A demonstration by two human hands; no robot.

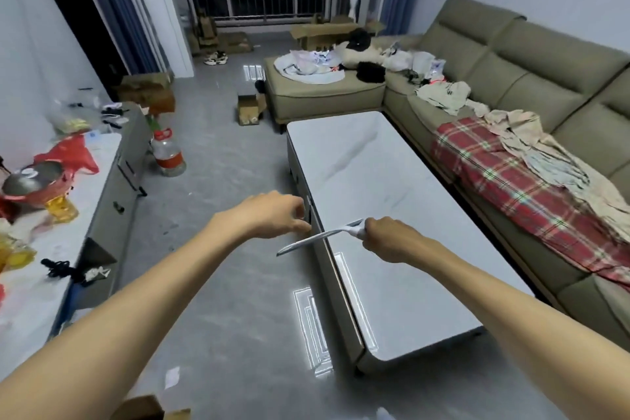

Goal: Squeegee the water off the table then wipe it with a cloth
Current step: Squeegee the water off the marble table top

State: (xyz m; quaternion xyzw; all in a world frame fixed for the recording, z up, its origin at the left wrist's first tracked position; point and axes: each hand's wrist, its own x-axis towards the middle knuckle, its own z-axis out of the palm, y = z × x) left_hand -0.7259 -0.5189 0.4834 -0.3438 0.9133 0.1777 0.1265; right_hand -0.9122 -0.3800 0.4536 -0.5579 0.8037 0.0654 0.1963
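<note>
Squeegee (320,237) gripped by handle in right hand (381,240), blade (296,246) angled across bench (375,174) edge and half over floor (221,283), left hand (269,215) loosely curled, apparently empty, beside it; likely hazards: water pushed onto floor and a slip underfoot, streaks from tilted blade.

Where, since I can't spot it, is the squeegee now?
Head view, lower centre: the squeegee is gripped by the right hand over the left edge of the white table, its blade reaching out over the floor beside the left hand.
</note>
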